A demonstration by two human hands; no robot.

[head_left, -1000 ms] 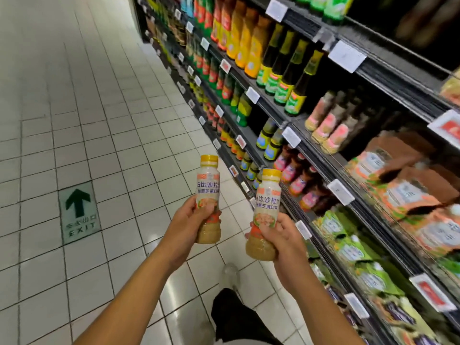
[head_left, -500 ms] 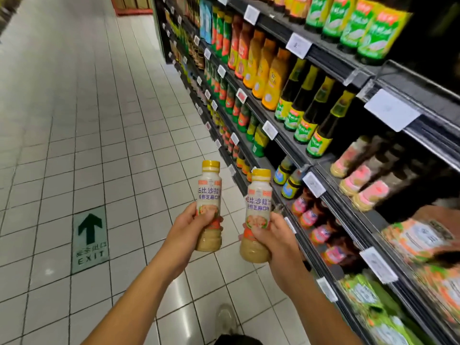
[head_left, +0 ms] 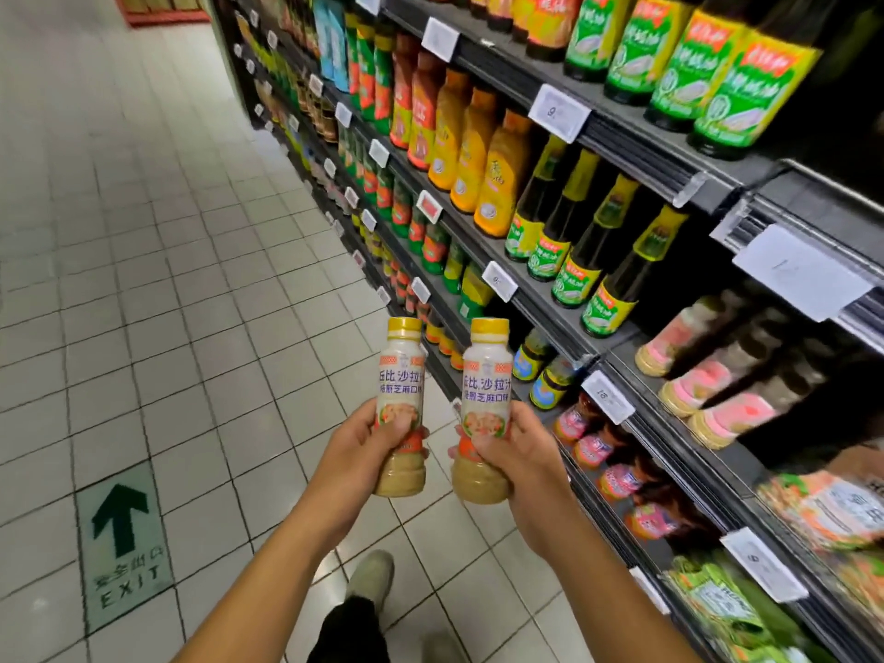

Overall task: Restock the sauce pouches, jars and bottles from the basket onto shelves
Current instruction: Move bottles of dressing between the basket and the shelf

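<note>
My left hand point(head_left: 363, 452) is wrapped around the lower half of one sesame salad dressing bottle point(head_left: 401, 404), and my right hand point(head_left: 516, 452) grips a second dressing bottle point(head_left: 484, 409) the same way. Both stand upright with yellow caps on top, just beside each other, out over the tiled floor point(head_left: 167, 260). The sauce shelves point(head_left: 636, 150) run along my right.

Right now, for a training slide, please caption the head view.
Left hand holds the left bottle, right hand the right bottle, both yellow-capped, beside stocked shelves.
</note>
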